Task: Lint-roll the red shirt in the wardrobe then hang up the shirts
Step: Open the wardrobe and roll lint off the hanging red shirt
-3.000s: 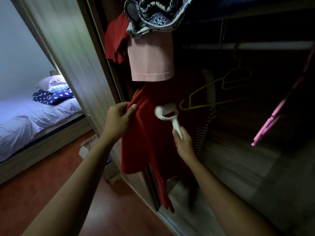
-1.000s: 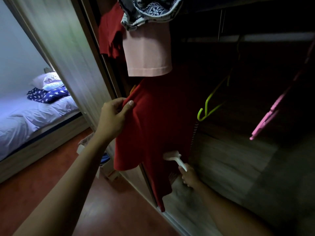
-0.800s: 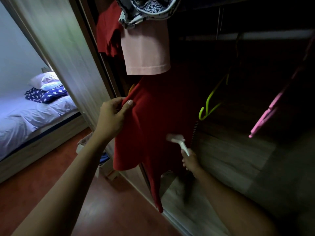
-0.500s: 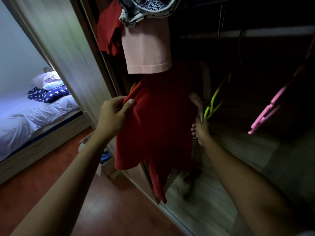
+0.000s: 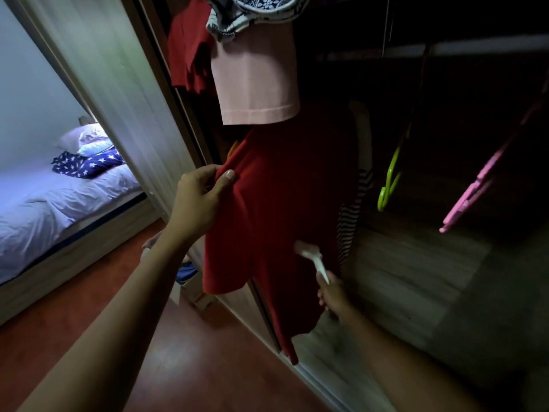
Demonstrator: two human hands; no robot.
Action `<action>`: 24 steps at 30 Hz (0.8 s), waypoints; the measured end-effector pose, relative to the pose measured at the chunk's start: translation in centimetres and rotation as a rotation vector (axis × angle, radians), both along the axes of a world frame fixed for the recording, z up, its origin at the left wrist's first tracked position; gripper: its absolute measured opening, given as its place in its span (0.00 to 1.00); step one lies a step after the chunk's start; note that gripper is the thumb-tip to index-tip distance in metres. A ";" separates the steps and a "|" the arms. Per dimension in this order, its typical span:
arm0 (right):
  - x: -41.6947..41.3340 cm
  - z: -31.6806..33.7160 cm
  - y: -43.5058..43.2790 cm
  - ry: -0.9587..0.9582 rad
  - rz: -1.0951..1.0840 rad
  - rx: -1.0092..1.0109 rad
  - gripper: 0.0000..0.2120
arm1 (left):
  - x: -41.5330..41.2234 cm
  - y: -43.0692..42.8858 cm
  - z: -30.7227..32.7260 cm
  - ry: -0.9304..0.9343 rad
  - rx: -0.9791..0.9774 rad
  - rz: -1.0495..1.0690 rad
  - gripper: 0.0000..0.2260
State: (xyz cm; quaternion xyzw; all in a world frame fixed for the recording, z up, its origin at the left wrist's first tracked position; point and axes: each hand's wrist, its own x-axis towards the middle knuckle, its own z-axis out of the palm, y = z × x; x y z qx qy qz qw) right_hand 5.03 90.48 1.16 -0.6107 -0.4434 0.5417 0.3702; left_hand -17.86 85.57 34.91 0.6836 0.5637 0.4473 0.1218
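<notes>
The left hand (image 5: 199, 200) has its grip pinched on the left edge of the red shirt (image 5: 276, 209), thumb on the front of the cloth and fingers behind it, drawing the fabric out toward the wardrobe door (image 5: 118, 93). The right hand (image 5: 331, 294) has its grip wrapped round the handle of a white lint roller (image 5: 309, 252), whose head lies against the lower front of the shirt, blurred. The shirt hangs inside the open wardrobe, its hem trailing down past the bottom track toward the floor (image 5: 190, 361). Just above it hangs a pale pink garment (image 5: 255, 81), with a dark red one (image 5: 187, 58) to its left and a blue-and-white patterned cloth (image 5: 252, 10) draped over the top. A striped garment (image 5: 350, 215) shows behind the shirt's right edge. Further right, a lime green hanger (image 5: 392, 179) and a pink hanger (image 5: 475, 185) hang well apart from the shirt. Beyond the door, a bed (image 5: 53, 203) carries a navy cloth with white stars (image 5: 86, 165) and a pillow (image 5: 80, 136). No brand, label or writing can be read anywhere
</notes>
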 end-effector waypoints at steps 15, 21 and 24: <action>-2.3 11.2 -4.0 0.072 -0.001 0.530 0.09 | 0.5 -0.7 -0.1 -0.002 0.001 -0.011 0.10; -2.3 20.2 -3.6 0.213 -0.025 0.752 0.07 | 1.1 -1.3 0.3 0.014 0.000 -0.013 0.10; -2.5 20.2 -3.6 0.208 0.001 0.780 0.05 | 1.1 -1.5 0.4 0.002 0.004 -0.012 0.11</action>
